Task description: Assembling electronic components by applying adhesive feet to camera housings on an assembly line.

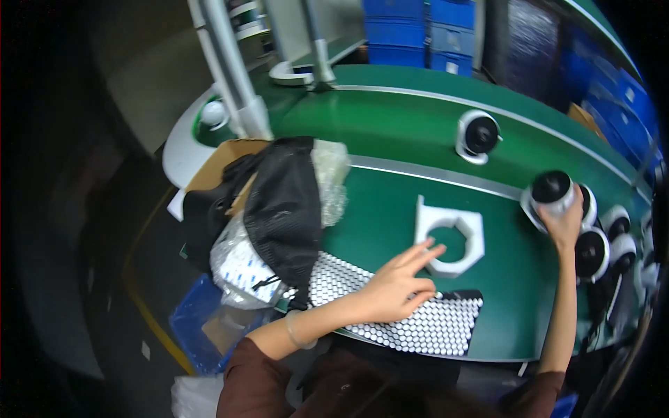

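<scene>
My left hand (397,289) hovers over a sheet of white round pads (425,331), fingers stretched and apart. Its fingertips reach the near left side of a white block-shaped holder (474,233) with a large round opening. Whether the fingertips touch the holder I cannot tell. At the right, my right hand (566,221) is closed around a white device with a black round face (550,187), which looks like a small camera. Other devices of the same kind stand right beside it, such as one white-and-black device (591,255) nearer to me.
One more such device (479,134) stands on the raised green ledge behind. A black mesh bag (282,202) and bubble wrap (333,181) fill a cardboard box (223,164) at the left. Below it is a blue bin (198,320). Blue crates (395,35) are stacked beyond the table.
</scene>
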`<state>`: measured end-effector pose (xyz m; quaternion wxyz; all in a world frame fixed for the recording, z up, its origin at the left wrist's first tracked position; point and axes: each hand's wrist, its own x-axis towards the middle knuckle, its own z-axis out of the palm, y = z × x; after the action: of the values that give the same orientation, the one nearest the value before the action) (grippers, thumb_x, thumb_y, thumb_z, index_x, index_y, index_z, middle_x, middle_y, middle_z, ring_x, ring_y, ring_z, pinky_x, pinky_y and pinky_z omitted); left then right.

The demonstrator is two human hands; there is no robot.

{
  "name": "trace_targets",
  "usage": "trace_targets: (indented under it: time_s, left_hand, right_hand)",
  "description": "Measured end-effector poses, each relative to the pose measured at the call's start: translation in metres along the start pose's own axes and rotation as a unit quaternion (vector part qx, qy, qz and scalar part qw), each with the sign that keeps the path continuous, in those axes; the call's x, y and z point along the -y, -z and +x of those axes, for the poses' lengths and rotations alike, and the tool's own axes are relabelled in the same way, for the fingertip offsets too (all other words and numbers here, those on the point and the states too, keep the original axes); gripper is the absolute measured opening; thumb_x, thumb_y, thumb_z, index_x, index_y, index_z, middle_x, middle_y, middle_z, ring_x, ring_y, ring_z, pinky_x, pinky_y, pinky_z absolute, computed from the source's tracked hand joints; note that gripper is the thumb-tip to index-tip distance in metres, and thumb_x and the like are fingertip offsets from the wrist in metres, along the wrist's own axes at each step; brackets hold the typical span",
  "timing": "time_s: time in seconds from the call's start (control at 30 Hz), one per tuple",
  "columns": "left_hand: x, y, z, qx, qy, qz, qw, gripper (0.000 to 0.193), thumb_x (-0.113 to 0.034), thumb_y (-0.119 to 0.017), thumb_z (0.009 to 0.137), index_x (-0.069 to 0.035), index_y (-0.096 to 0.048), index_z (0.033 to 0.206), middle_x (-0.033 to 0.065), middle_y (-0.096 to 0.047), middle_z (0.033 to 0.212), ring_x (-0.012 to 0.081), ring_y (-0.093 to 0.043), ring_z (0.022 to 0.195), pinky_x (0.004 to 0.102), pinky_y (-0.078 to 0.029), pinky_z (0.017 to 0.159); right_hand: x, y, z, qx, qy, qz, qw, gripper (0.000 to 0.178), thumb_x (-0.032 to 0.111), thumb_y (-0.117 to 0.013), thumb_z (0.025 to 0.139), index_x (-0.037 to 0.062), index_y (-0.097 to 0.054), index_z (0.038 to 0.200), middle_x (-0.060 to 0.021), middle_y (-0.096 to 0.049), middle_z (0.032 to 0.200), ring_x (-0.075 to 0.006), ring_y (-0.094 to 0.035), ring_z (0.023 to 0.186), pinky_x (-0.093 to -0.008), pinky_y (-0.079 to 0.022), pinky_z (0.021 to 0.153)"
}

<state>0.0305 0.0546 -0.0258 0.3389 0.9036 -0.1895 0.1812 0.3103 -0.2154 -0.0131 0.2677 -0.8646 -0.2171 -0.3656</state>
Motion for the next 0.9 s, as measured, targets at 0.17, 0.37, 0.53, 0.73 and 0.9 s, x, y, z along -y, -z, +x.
trace_targets:
  time_s: [0.17,0.37,0.53,0.73,0.9]
  left_hand:
    - [0.000,0.002,0.000,-0.035,0.067,0.013,0.997,0.007,-0.013,-0.065,0.072,-0.006,-0.066,0.074,0.0219,-0.026,0.139,0.0417,-0.020,0.129,0.0456,-0.023,0.102]
    - [-0.004,0.008,0.002,-0.086,0.008,0.018,0.996,0.007,-0.012,-0.065,0.071,-0.007,-0.066,0.075,0.0290,-0.026,0.135,0.0447,-0.024,0.126,0.0463,-0.025,0.101]
    - [-0.001,0.004,-0.005,-0.036,0.005,0.026,0.999,0.009,-0.014,-0.063,0.073,-0.006,-0.066,0.076,0.0315,-0.033,0.130,0.0409,-0.033,0.123,0.0501,-0.024,0.100]
    - [-0.015,0.013,-0.015,-0.087,-0.008,0.122,0.989,0.008,-0.010,-0.063,0.072,-0.006,-0.062,0.078,0.0103,-0.057,0.103,0.0258,-0.055,0.091,0.0429,-0.039,0.082]
    - [-0.015,0.023,-0.013,-0.083,-0.042,-0.017,0.995,0.006,-0.007,-0.064,0.072,-0.005,-0.063,0.078,0.0040,-0.061,0.066,0.0170,-0.055,0.056,0.0277,-0.037,0.053]
  right_hand:
    - [0.101,0.050,0.047,0.355,-0.146,0.367,0.847,0.061,0.026,-0.065,0.067,0.0019,-0.044,0.119,-0.0103,-0.056,0.097,-0.0160,-0.055,0.084,-0.0254,-0.044,0.075]
    - [0.188,0.020,0.049,0.629,-0.056,0.234,0.739,0.060,0.049,-0.066,0.062,-0.0021,-0.061,0.094,-0.0128,-0.062,0.090,-0.0177,-0.060,0.077,-0.0281,-0.048,0.062]
    - [0.195,-0.023,0.037,0.672,0.010,0.119,0.731,0.097,0.064,-0.065,0.055,-0.0094,-0.046,0.115,-0.0202,-0.059,0.100,-0.0284,-0.064,0.077,-0.0362,-0.053,0.050]
    - [0.181,0.022,0.008,0.239,0.063,0.245,0.937,0.051,0.043,-0.055,0.081,-0.0006,-0.055,0.107,-0.0157,-0.062,0.092,-0.0240,-0.062,0.077,-0.0299,-0.048,0.064]
    - [0.203,0.095,-0.070,0.339,0.158,0.313,0.873,0.023,0.011,-0.065,0.073,0.0050,-0.062,0.096,-0.0124,-0.062,0.085,-0.0258,-0.060,0.076,-0.0311,-0.048,0.063]
